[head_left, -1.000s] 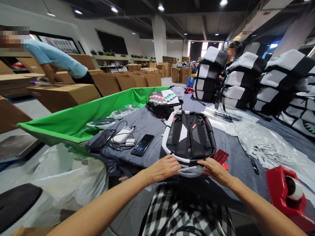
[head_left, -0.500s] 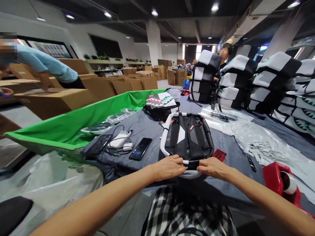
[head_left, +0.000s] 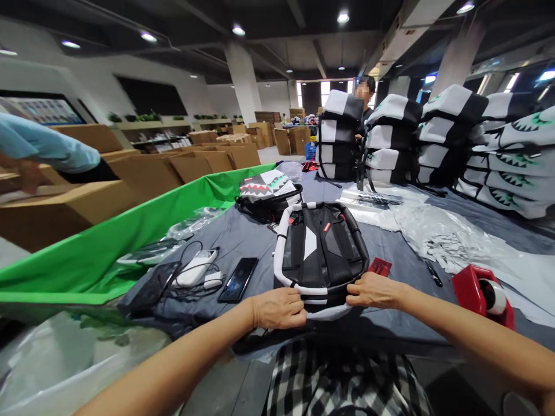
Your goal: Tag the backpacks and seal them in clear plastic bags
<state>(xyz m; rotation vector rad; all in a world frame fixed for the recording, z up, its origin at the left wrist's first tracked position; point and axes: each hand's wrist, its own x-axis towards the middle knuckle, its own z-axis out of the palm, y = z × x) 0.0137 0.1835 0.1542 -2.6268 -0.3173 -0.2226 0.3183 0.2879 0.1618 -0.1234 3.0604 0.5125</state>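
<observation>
A black and white backpack (head_left: 323,245) lies strap side up on the dark cloth of the table, its near edge toward me. My left hand (head_left: 280,308) has its fingers curled round the near left corner of the bag. On the near right corner, my right hand (head_left: 373,290) pinches the edge. Between the two hands the bag's lower panel shows, with a white strip along it. Beyond it to the left sits another backpack (head_left: 269,193) with a shark-teeth print. A red card (head_left: 380,266) lies beside the bag's right side.
Left of the bag are a black phone (head_left: 238,279) and a white charger with cables (head_left: 197,268). At right stand a red tape dispenser (head_left: 482,296), a black pen (head_left: 433,274) and plastic bags (head_left: 446,237). Stacked backpacks (head_left: 390,138) line the back; a person stands behind them.
The view has turned slightly right. My left hand has moved outward to the bag's near left corner, its fingers now curled, and the hands are farther apart. The person at left has shifted toward the frame's edge.
</observation>
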